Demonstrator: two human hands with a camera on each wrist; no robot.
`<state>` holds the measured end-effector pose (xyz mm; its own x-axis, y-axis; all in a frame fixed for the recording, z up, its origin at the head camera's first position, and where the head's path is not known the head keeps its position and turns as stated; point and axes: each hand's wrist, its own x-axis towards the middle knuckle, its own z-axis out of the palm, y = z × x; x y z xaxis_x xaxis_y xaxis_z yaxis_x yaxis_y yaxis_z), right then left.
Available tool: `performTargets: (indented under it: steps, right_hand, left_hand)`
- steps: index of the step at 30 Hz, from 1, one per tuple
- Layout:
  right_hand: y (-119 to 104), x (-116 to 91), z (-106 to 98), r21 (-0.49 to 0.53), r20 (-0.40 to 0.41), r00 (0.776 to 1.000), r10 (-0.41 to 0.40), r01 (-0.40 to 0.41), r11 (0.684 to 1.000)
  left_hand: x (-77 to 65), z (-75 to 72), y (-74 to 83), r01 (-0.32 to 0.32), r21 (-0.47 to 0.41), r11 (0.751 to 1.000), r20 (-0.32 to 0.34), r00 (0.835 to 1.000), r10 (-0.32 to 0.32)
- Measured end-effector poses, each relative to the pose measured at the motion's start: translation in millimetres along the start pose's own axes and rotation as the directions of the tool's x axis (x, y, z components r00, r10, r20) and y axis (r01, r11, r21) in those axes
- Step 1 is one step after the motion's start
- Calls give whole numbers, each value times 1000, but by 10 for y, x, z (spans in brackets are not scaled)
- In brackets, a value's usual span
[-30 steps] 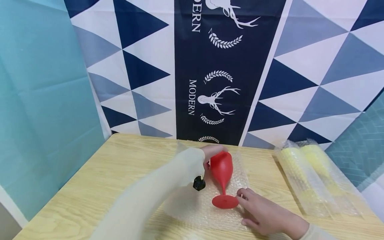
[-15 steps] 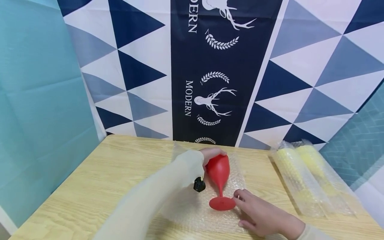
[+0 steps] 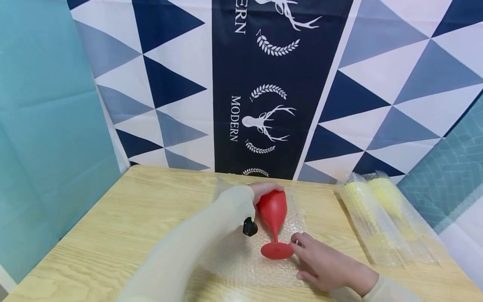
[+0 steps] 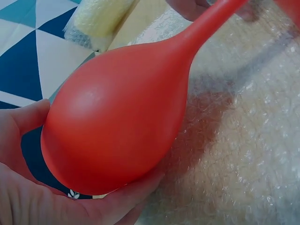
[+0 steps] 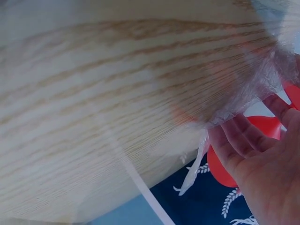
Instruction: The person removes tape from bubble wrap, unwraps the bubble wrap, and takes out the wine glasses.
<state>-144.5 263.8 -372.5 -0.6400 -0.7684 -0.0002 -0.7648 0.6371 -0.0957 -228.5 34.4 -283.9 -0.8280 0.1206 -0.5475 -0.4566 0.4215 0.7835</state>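
Observation:
A red goblet [image 3: 273,209] lies on its side on a sheet of bubble wrap [image 3: 241,262]; its round foot [image 3: 277,251] points toward me. My left hand [image 3: 264,189] holds the bowl near its rim, thumb and fingers spread around it, as the goblet bowl [image 4: 117,112] in the left wrist view shows. Close to the right edge of the foot is my right hand [image 3: 320,262]. In the right wrist view the fingers of that right hand [image 5: 267,164] look fairly straight and reach the edge of the clear wrap [image 5: 253,96]. Whether they touch the foot is unclear.
Two yellow objects in bubble wrap [image 3: 371,222] lie side by side at the right of the wooden table [image 3: 113,218]. Behind the table hangs a patterned cloth [image 3: 260,84]. A teal panel [image 3: 45,117] stands on the left side.
The camera view has shifted a little. The goblet and both hands hold nearly the same positions relative to the table, with the left hand still on the bowl.

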Motion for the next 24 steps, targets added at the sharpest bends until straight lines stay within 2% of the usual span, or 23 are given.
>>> performTargets:
  steps: [3, 6, 10, 14, 17, 22, 24]
  right_hand:
    - [3, 13, 2, -6, -4, 1000, -5, 5, 1000]
    - [8, 19, 1, 2, 4, 1000, 3, -3, 1000]
    - [8, 17, -2, 8, 9, 1000, 12, -12, 1000]
    - [2, 3, 6, 3, -3, 1000, -3, 3, 1000]
    - [2, -8, 12, -3, -12, 1000, -12, 12, 1000]
    - [-4, -17, 18, -28, -38, 999, -30, 29, 999]
    - [-3, -17, 17, -31, -42, 999, -33, 32, 999]
  left_hand:
    - [61, -27, -30, 4, 11, 1000, 5, 1000, -4]
    - [244, 28, -35, 35, -70, 997, 31, 999, -32]
    - [530, 150, 5, 30, -164, 986, 42, 999, -23]
    - [686, 208, 25, -5, -172, 985, 37, 999, 11]
    - [709, 195, 30, -19, -186, 982, 55, 998, 29]
    - [680, 135, 49, -89, -141, 986, 113, 988, 106]
    - [659, 107, 55, -100, -131, 986, 128, 985, 117]
